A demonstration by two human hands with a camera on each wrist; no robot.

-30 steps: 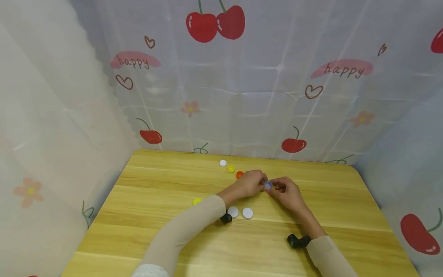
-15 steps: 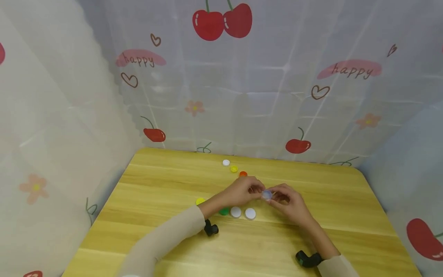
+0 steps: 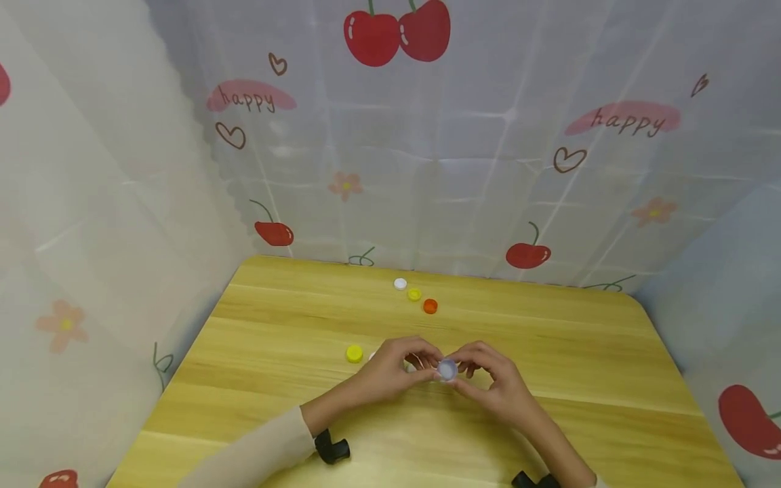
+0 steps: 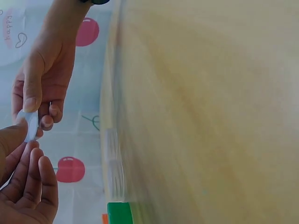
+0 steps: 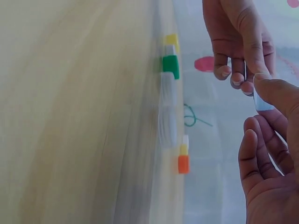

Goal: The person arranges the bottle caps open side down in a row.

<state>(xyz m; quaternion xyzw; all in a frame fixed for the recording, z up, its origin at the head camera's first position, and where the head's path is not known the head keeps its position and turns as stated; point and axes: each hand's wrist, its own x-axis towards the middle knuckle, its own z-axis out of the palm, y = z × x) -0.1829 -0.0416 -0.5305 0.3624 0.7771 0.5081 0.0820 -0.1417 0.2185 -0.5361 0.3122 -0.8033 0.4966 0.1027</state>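
Note:
Between both hands is a small round translucent bluish-white cap [image 3: 447, 369], held raised with its hollow side toward the head camera. My left hand [image 3: 393, 369] pinches its left edge with thumb and fingertips. From the other side my right hand [image 3: 494, 379] pinches the right edge the same way. In the left wrist view the cap [image 4: 32, 125] shows edge-on between the two thumbs. Beneath the hands, a green cap [image 5: 170, 66] and two white caps [image 5: 167, 112] rest on the table; in the head view the left hand mostly hides these.
A white cap [image 3: 400, 284], a yellow cap [image 3: 414, 295] and an orange cap [image 3: 430, 306] form a slanting row toward the back of the wooden table [image 3: 549, 339]. Another yellow cap [image 3: 354, 353] lies left of the left hand. A patterned curtain [image 3: 439, 169] hangs behind.
Both hands have come nearer the body, carrying the translucent cap down from beside the back row to over the front row. The orange cap is now uncovered; the front white caps are now hidden.

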